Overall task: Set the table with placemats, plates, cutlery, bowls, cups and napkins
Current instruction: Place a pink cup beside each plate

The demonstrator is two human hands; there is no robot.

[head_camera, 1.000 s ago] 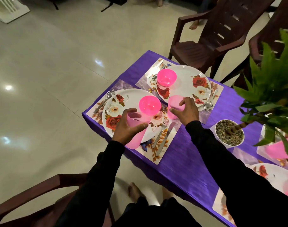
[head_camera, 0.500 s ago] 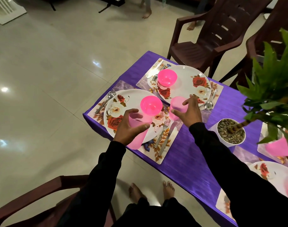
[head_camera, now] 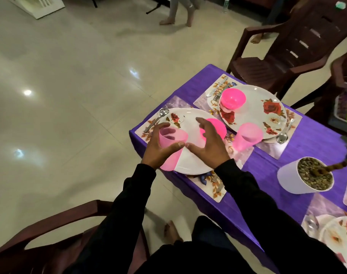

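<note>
My left hand (head_camera: 160, 151) grips a pale pink cup (head_camera: 171, 144), tilted over the near-left edge of a floral plate (head_camera: 190, 159). Over that same plate hovers my right hand (head_camera: 206, 146), fingers spread and holding nothing, partly covering a bright pink bowl (head_camera: 218, 127). A second pink cup (head_camera: 246, 138) stands alone on the table beside the far floral plate (head_camera: 255, 113), which carries another pink bowl (head_camera: 232, 99). Each plate lies on a placemat (head_camera: 216, 186) with a spoon (head_camera: 156, 119) and other cutlery beside it.
A white pot (head_camera: 305, 178) of pebbles with a plant stands on the purple tablecloth (head_camera: 310, 143) to the right. Brown plastic chairs (head_camera: 291, 50) stand at the far side and one (head_camera: 50, 234) near me. Another place setting (head_camera: 338, 232) lies at the right edge. A person's feet (head_camera: 178, 16) are on the floor beyond.
My right hand let go of the second pink cup, left it standing by the far plate, and came back over the near plate. The left hand shifted left with its cup.
</note>
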